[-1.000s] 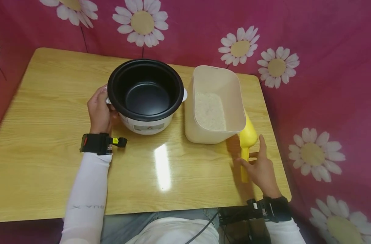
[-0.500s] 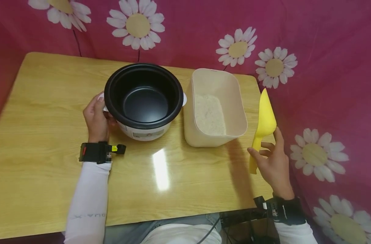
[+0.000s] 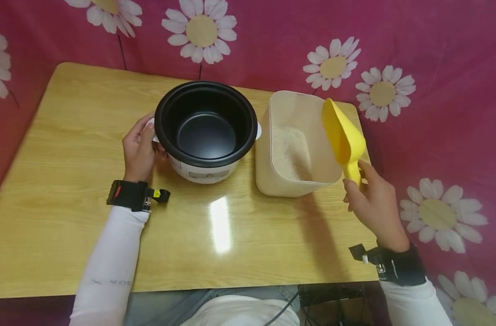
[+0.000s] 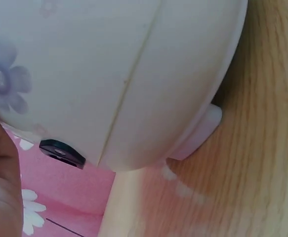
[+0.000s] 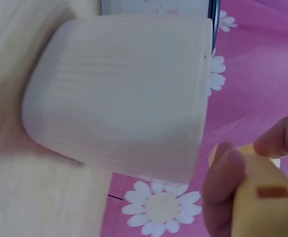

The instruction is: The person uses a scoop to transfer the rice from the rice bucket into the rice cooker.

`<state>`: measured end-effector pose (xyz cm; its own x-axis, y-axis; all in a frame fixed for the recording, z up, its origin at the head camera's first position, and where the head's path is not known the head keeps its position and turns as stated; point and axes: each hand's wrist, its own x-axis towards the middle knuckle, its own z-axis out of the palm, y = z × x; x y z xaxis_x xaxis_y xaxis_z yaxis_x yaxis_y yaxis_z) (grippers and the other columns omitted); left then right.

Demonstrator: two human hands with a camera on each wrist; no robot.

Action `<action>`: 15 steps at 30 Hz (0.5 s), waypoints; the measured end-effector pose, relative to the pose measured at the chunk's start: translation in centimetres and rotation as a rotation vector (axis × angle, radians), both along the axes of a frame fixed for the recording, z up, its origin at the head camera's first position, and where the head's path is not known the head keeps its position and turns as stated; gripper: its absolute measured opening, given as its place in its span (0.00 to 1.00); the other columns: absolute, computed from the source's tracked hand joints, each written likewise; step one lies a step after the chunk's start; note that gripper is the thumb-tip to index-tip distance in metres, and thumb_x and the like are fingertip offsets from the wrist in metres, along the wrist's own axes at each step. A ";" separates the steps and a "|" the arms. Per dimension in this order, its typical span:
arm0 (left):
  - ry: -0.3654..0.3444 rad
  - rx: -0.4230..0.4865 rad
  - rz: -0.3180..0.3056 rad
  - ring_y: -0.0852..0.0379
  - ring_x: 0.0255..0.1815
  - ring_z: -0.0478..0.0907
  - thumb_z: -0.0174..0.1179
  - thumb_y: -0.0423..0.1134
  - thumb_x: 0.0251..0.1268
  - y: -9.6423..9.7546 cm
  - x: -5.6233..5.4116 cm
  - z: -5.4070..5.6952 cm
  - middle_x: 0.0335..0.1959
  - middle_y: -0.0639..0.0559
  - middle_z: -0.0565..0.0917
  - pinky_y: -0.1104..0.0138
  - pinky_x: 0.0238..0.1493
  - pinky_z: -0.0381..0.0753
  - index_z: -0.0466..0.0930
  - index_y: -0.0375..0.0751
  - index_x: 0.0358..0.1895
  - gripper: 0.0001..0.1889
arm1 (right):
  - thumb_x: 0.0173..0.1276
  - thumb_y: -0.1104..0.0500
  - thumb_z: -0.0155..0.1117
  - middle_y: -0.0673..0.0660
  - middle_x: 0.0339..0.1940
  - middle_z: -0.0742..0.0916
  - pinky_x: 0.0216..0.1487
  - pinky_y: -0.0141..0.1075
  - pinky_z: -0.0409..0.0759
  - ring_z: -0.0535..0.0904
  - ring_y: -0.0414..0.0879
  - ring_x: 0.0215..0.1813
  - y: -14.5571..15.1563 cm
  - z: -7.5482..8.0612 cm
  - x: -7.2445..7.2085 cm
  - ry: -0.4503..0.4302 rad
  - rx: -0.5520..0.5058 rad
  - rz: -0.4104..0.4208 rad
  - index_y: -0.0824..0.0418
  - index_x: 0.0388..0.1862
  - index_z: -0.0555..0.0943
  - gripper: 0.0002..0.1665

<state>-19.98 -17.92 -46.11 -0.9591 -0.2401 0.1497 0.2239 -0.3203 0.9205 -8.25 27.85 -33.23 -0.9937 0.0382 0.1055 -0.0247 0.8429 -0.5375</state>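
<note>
The scoop (image 3: 345, 131) has swung leftward in the head view, and its bowl now covers part of the bin's right rim with its hollow side showing; I can't tell whether they touch. My right hand (image 3: 374, 201) grips its handle, right of centre in the frame. The bin (image 3: 265, 158) stands centre-right, pale grains (image 3: 286, 147) in its bottom, and its right wall stands between that hand and the grains. Just left of it, in the upper middle, is the pot (image 3: 207, 133); its right-hand lug reaches close to the bin. My left hand (image 3: 138, 151) grasps the lug on the left side. All of it sits on the table (image 3: 183, 253). Daisy-printed cloth (image 3: 264, 45) hems in the top and right of the frame, close behind the right hand. A cable (image 3: 282, 311) runs along the bottom.
</note>
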 end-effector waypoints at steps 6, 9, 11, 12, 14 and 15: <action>-0.144 -0.079 0.023 0.60 0.13 0.71 0.49 0.41 0.80 0.3 -0.4 1.1 0.21 0.56 0.78 0.71 0.13 0.72 0.83 0.46 0.62 0.17 | 0.83 0.45 0.47 0.59 0.28 0.80 0.24 0.36 0.73 0.74 0.48 0.24 -0.4 1.4 -3.1 -0.150 0.179 0.092 0.62 0.56 0.75 0.22; -0.239 -0.160 0.051 0.61 0.12 0.69 0.45 0.44 0.81 0.5 -0.6 1.9 0.20 0.58 0.76 0.71 0.12 0.69 0.83 0.50 0.59 0.17 | 0.84 0.44 0.48 0.59 0.30 0.78 0.29 0.38 0.72 0.72 0.50 0.28 -0.5 1.7 -4.8 -0.189 0.272 0.182 0.67 0.56 0.72 0.26; -0.264 -0.203 0.070 0.62 0.12 0.68 0.46 0.47 0.82 0.5 -0.8 2.2 0.18 0.60 0.74 0.72 0.12 0.66 0.83 0.51 0.54 0.15 | 0.83 0.46 0.50 0.60 0.29 0.78 0.30 0.38 0.71 0.72 0.50 0.28 -0.8 1.8 -5.7 -0.212 0.329 0.223 0.68 0.54 0.72 0.24; -0.264 -0.229 0.080 0.63 0.11 0.68 0.47 0.48 0.82 0.5 -0.8 2.2 0.17 0.61 0.74 0.72 0.12 0.65 0.83 0.52 0.52 0.14 | 0.83 0.47 0.50 0.60 0.28 0.77 0.30 0.38 0.71 0.72 0.51 0.28 -0.9 1.8 -6.1 -0.221 0.360 0.238 0.69 0.53 0.71 0.23; -0.256 -0.240 0.083 0.64 0.11 0.66 0.50 0.49 0.82 0.5 -0.9 2.4 0.15 0.62 0.73 0.72 0.13 0.63 0.82 0.53 0.49 0.11 | 0.82 0.50 0.52 0.60 0.26 0.76 0.29 0.39 0.71 0.72 0.51 0.26 -1.4 1.8 -6.5 -0.212 0.436 0.263 0.69 0.48 0.71 0.20; -0.244 -0.255 0.086 0.64 0.10 0.66 0.51 0.49 0.81 0.5 -0.9 2.4 0.14 0.62 0.72 0.72 0.13 0.62 0.82 0.53 0.48 0.10 | 0.81 0.51 0.53 0.60 0.24 0.76 0.27 0.41 0.72 0.72 0.52 0.24 -1.7 1.6 -6.6 -0.196 0.475 0.271 0.69 0.46 0.70 0.19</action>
